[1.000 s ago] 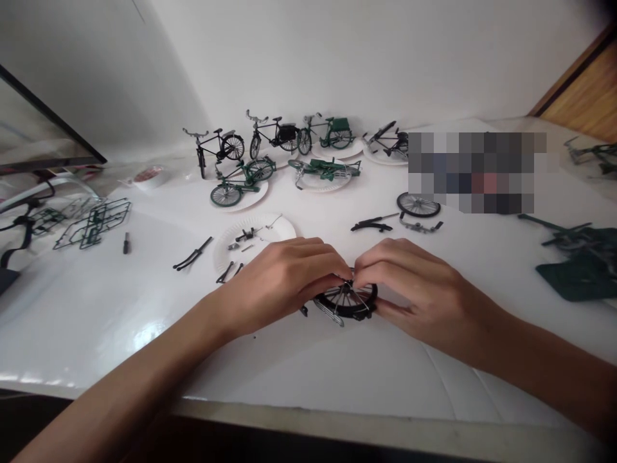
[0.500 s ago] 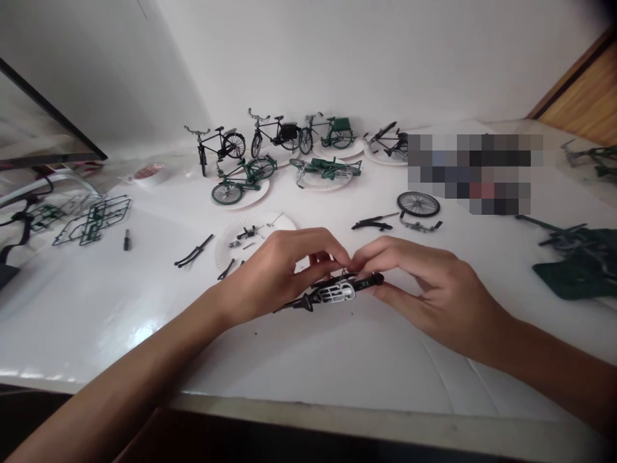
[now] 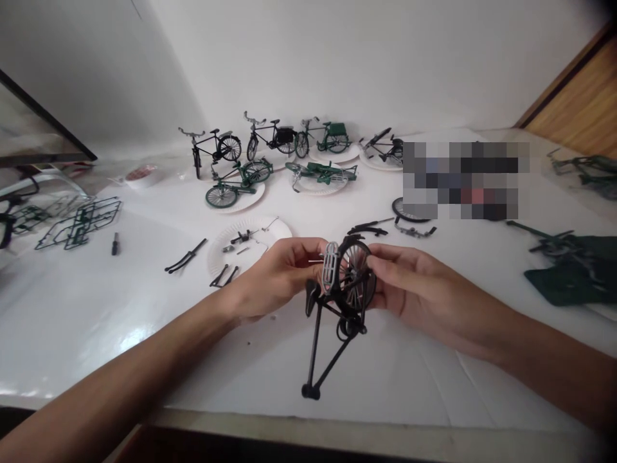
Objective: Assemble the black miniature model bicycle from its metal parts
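Between my hands is a black model bicycle frame [image 3: 315, 347], its front end pointing down toward me. It carries a spoked rear wheel [image 3: 357, 270], a black saddle [image 3: 312, 296] and a silver rear rack [image 3: 330, 267]. My left hand [image 3: 284, 276] is closed at the rack side, its fingertips partly hidden behind the rack. My right hand [image 3: 405, 276] pinches the wheel's right edge between thumb and fingers. Beyond them, a paper plate [image 3: 214, 247] bears small parts, and a loose wheel [image 3: 414, 210] lies near a silver handlebar [image 3: 414, 229].
Several built model bicycles [image 3: 272, 138] stand along the wall, with others lying on plates. Green part sprues [image 3: 81, 222] and a small screwdriver [image 3: 116, 244] are at left. A black fork [image 3: 186, 256] lies near the plate. At right is a green piece [image 3: 554, 286].
The bicycle frame has been turned so its front end points down toward me and its wheel shows side-on. Both hands have shifted their hold around the wheel and rack.
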A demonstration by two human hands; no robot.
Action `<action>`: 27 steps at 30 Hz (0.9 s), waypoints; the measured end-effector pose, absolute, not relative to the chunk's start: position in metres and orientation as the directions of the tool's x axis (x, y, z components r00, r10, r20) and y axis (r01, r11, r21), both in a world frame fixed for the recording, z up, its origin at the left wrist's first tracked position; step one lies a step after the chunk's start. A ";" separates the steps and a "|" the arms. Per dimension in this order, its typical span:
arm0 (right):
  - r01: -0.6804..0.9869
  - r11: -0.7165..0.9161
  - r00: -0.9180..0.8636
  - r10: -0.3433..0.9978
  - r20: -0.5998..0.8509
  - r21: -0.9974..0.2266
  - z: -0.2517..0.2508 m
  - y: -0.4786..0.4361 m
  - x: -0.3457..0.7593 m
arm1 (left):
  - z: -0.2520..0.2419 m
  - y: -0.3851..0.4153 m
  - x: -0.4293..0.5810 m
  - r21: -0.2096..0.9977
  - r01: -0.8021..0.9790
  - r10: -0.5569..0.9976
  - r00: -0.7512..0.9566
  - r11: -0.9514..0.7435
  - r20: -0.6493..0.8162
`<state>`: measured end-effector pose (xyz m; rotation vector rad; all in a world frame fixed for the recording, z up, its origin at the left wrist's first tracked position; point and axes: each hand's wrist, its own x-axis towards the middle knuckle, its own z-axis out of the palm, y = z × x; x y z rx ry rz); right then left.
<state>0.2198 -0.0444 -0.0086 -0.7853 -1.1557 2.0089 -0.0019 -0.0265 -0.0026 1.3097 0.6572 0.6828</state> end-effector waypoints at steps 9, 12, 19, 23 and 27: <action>-0.208 -0.347 -0.613 0.775 -0.154 -0.915 -0.006 -0.046 0.222 | 0.002 -0.025 -0.002 0.998 0.004 0.798 0.601 -0.057 0.043; -0.213 -0.316 -0.624 0.772 -0.120 -0.924 -0.006 -0.045 0.223 | 0.002 -0.027 -0.002 0.998 -0.046 0.774 0.629 -0.053 0.070; -0.282 -0.255 -0.602 0.798 -0.036 -0.925 -0.005 -0.044 0.222 | 0.009 -0.034 0.000 0.994 -0.105 0.799 0.601 0.043 0.029; -0.293 -0.272 -0.599 0.799 -0.046 -0.917 -0.005 -0.045 0.222 | 0.011 -0.034 0.002 0.993 -0.116 0.816 0.576 0.022 0.049; -0.312 -0.305 -0.628 0.777 -0.045 -0.900 -0.005 -0.044 0.224 | 0.010 -0.030 0.000 0.999 -0.050 0.836 0.548 0.022 0.009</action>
